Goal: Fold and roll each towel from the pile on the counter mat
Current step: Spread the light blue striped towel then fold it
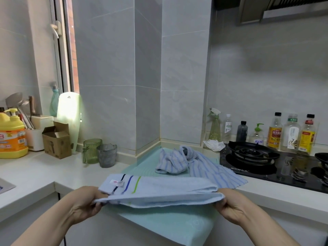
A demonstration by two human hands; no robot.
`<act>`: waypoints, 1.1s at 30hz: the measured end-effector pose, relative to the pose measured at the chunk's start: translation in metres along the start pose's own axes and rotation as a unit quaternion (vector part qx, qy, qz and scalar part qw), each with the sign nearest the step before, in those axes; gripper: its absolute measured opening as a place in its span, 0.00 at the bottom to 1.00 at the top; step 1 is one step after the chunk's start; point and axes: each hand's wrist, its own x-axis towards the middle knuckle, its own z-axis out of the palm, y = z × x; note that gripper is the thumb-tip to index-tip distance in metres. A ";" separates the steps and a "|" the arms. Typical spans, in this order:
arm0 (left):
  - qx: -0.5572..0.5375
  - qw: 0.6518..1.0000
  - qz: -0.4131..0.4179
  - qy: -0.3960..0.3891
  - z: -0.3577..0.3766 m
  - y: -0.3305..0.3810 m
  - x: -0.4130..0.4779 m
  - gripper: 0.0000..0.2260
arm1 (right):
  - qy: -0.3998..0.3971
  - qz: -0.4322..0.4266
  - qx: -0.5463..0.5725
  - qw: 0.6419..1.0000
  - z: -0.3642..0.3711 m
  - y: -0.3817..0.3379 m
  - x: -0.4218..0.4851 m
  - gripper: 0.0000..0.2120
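A light blue towel (159, 190) with dark, blue and green stripes and a white tag near its left end is folded lengthwise and stretched flat just above the green counter mat (170, 222). My left hand (87, 201) pinches its left end and my right hand (229, 203) pinches its right end. Behind it, a pile of blue-striped white towels (179, 162) lies crumpled on the far part of the mat, one of them trailing out to the right.
A black gas stove (266, 162) sits to the right, with several bottles (291, 132) along the wall behind it. Two cups (99, 153), a cardboard box (56, 139) and a yellow detergent jug (12, 135) stand at the left. A sink edge (5, 185) shows far left.
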 end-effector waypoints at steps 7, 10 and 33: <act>0.099 0.994 0.041 0.014 -0.001 -0.011 -0.011 0.09 | 0.041 -0.036 -0.271 0.961 0.002 0.010 -0.009 0.12; 0.038 0.998 0.046 0.024 0.001 0.000 -0.013 0.11 | 0.088 -0.024 -0.225 0.970 -0.001 0.007 -0.007 0.06; 0.149 0.976 0.130 0.092 0.018 0.042 0.088 0.06 | 0.097 -0.118 -0.338 0.929 0.027 -0.028 0.073 0.15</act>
